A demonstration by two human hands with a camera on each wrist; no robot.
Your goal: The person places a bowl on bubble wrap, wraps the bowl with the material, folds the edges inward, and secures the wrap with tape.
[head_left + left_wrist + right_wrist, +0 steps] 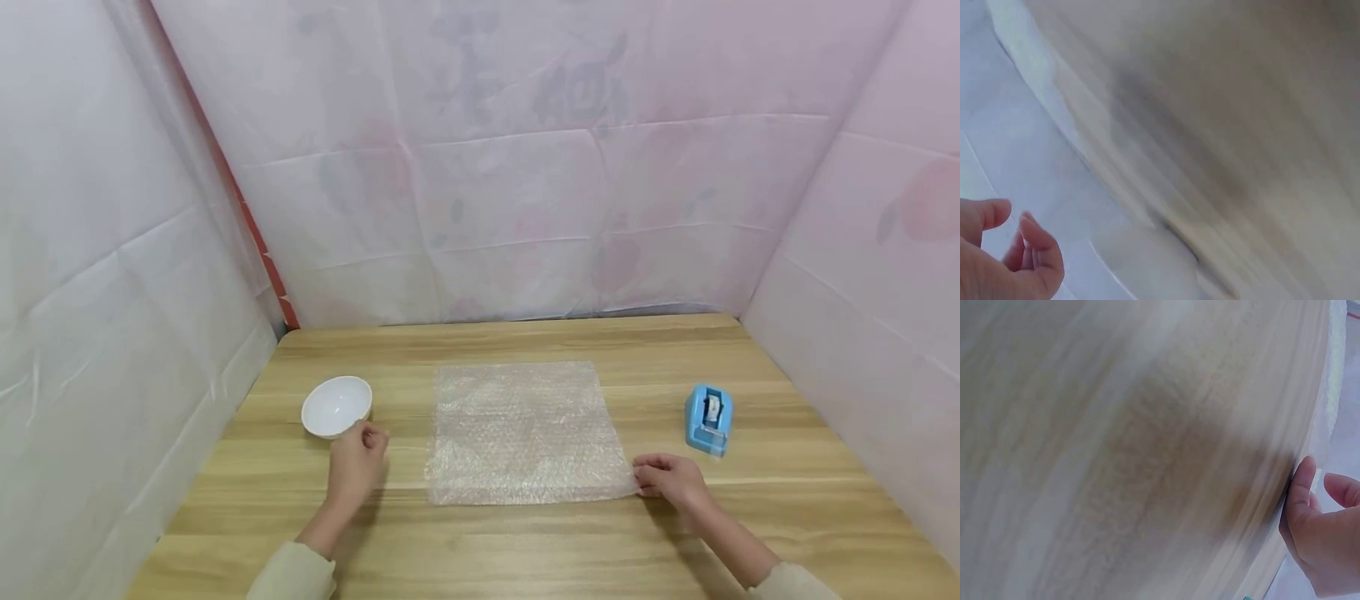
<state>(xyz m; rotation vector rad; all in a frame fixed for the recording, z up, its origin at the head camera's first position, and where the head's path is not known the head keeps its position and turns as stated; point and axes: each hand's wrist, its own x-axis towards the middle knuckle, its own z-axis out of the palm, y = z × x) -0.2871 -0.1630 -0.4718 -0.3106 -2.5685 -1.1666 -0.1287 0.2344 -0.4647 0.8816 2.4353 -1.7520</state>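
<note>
Bubble wrap (525,442) spread flat mid-worktop (480,550), near right corner pinched in the right hand (670,481), blue tape dispenser (707,421) just beyond, left hand (354,462) beside the white bowl (335,406), grip narrow, fingers loosely curled, pale hangings (487,192) behind and at both sides.
</note>
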